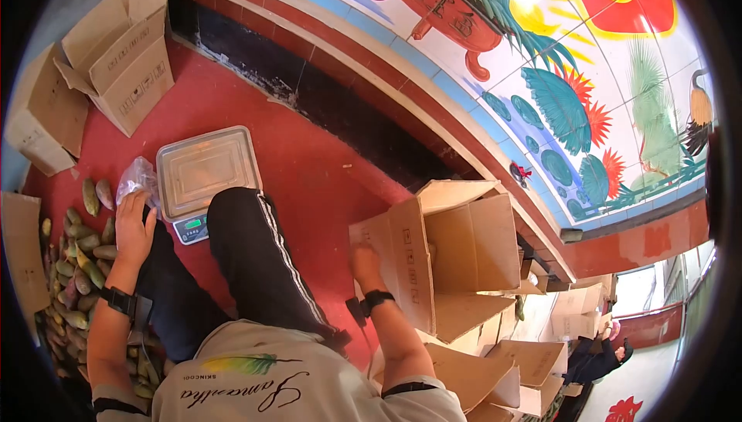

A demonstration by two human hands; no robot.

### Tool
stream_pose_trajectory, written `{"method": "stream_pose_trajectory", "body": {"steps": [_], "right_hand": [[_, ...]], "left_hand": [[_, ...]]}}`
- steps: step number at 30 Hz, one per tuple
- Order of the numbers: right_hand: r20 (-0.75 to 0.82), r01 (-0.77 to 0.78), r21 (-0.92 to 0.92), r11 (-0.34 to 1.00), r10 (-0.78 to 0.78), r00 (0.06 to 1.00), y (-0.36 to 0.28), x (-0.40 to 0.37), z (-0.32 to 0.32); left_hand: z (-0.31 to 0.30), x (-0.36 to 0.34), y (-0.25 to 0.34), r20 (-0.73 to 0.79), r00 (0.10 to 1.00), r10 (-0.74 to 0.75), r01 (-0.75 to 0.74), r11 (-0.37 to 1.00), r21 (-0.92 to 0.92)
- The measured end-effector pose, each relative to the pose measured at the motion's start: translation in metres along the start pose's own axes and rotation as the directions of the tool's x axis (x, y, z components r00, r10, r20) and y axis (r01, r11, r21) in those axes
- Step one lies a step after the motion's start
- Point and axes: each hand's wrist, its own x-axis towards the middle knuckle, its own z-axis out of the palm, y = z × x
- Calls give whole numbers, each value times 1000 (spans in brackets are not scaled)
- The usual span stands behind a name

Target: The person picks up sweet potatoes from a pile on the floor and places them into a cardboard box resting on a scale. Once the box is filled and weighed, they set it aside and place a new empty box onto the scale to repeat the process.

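My left hand (135, 225) reaches forward by my left knee, fingers stretched out over a crumpled clear plastic bag (139, 178). Whether the fingertips press on the bag is hard to see. Just right of it, a rectangular metal tray (209, 171) rests on a digital scale (191, 229) with a lit green display. My right hand (365, 262) is at the lower left side of a large open cardboard box (398, 256) and seems to touch it. Its fingers are curled or turned away, and their grip does not show.
Elongated green, yellow and purplish produce (81, 267) is heaped at left beside a cardboard flap (23, 256). Open cartons (127, 59) stand at the far left. More boxes (533, 360) crowd the right, where another person (595, 360) is. A tiled, painted wall (572, 90) borders the red floor (301, 182).
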Motion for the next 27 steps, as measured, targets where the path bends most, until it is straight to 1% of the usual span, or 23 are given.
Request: {"method": "stream_pose_trajectory", "body": {"steps": [2, 4, 5, 7, 8, 10, 11, 13, 14, 16, 17, 19, 20, 21, 22, 23, 25, 26, 27], "right_hand": [[17, -15, -24, 1000, 16, 1000, 17, -20, 24], [111, -14, -53, 999, 20, 994, 36, -37, 44], [109, -17, -52, 998, 23, 994, 42, -46, 51], [120, 68, -116, 991, -54, 991, 48, -58, 53], [124, 63, -114, 991, -48, 991, 54, -64, 53], [141, 268, -114, 957, -252, 957, 60, -68, 34], [142, 265, -116, 957, -249, 958, 63, -68, 32], [112, 302, -113, 946, -290, 950, 70, -74, 27], [114, 293, -118, 949, -280, 953, 75, -80, 26], [198, 305, -70, 950, -286, 937, 84, -92, 24], [194, 297, -75, 952, -278, 941, 91, -95, 22], [210, 420, -153, 894, -386, 898, 108, -111, 13], [208, 411, -154, 899, -377, 903, 117, -122, 15], [175, 270, -43, 962, -259, 950, 128, -135, 20], [156, 122, 70, 990, -132, 979, 137, -147, 20], [217, -47, 98, 994, 25, 976, 146, -159, 20], [350, -224, 9, 975, 207, 914, 169, -183, 21], [411, -231, -61, 971, 235, 881, 183, -194, 18], [377, -333, -68, 940, 333, 864, 198, -206, 23]], "left_hand": [[1, 1, -1, -13, 1000, -2, 3, 1000, 13], [2, -1, -1, -19, 1000, -2, 2, 1000, 24], [3, -1, -1, -13, 1000, -3, 3, 1000, 23], [6, 1, -2, 1, 1000, 3, -3, 1000, 21], [8, 1, -3, 8, 1000, -3, 2, 1000, 30], [10, 3, -5, 11, 1000, -9, 8, 999, 38], [10, 4, -4, 22, 1000, -15, 14, 999, 43], [10, 6, -4, 37, 999, -32, 30, 998, 49], [11, 7, -3, 41, 999, -25, 23, 999, 42], [10, 8, -1, 39, 999, -20, 18, 998, 62], [9, 9, -2, 39, 999, -14, 12, 998, 57], [10, 10, -1, 43, 999, -5, 3, 998, 58], [9, 11, -1, 45, 999, -5, 3, 998, 64], [10, 12, 0, 56, 998, -11, 9, 999, 48], [11, 12, 0, 57, 998, -3, 0, 999, 41], [13, 12, -1, 63, 998, 10, -14, 998, 62], [15, 13, -1, 59, 998, 24, -29, 996, 80], [16, 12, -2, 71, 997, 23, -29, 996, 87], [16, 12, -3, 81, 996, 21, -29, 995, 96]]}}
